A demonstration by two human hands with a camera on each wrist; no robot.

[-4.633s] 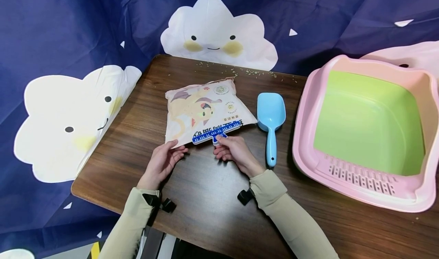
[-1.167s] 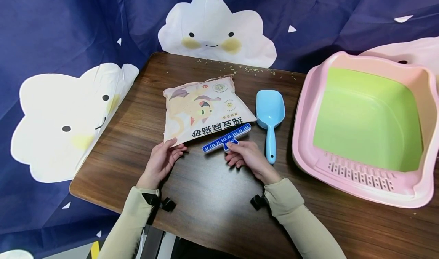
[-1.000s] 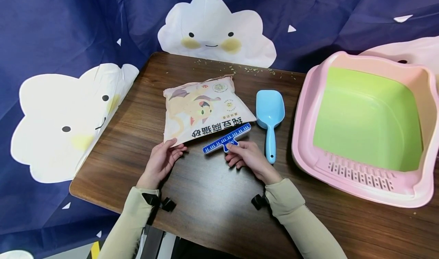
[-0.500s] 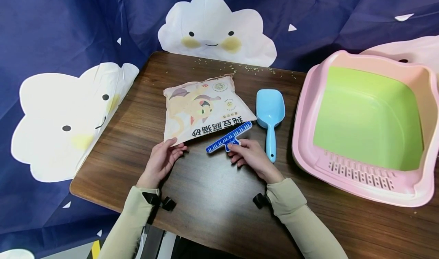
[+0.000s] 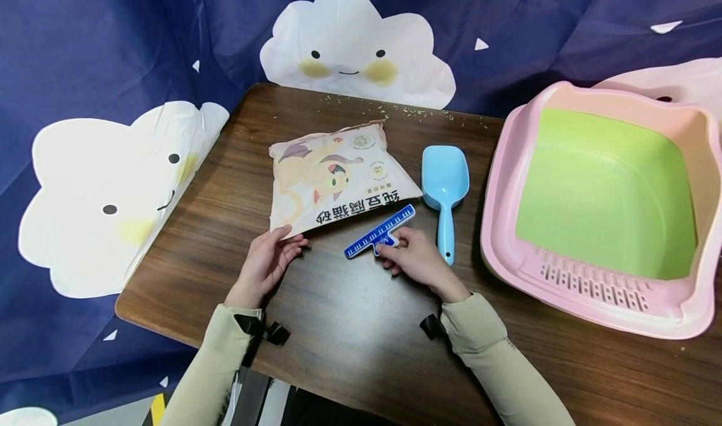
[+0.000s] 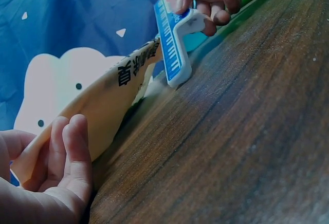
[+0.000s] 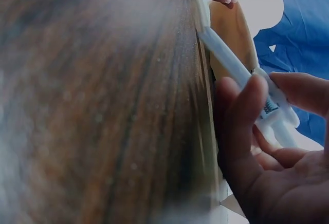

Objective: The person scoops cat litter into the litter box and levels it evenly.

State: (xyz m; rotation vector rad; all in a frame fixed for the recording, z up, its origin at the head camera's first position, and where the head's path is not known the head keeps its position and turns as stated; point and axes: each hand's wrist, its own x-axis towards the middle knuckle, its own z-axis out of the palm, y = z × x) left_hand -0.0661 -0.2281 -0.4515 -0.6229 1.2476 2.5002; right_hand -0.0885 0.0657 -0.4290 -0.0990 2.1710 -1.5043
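A pale pink bag of cat litter (image 5: 338, 178) lies on the wooden table, its printed cat upside down. My left hand (image 5: 265, 266) pinches the bag's near left corner between thumb and fingers; the left wrist view shows that near edge of the bag (image 6: 87, 116) raised off the table. Between thumb and fingers, my right hand (image 5: 420, 257) holds a blue bag clip (image 5: 379, 232) with white stripes by its handle. In the head view the clip is apart from the bag's near edge, slanting up to the right. Whether the clip's bars are parted cannot be told.
Right of the bag lies a light blue scoop (image 5: 445, 175), handle toward me, close to my right hand. A pink litter box (image 5: 502, 225) with a green inside stands on the right. Small pale crumbs (image 5: 414, 111) are scattered along the table's far edge.
Earlier the clip sat on the bag's near edge; my right hand has drawn it off, toward me and to the right. My left hand keeps its pinch on the corner.
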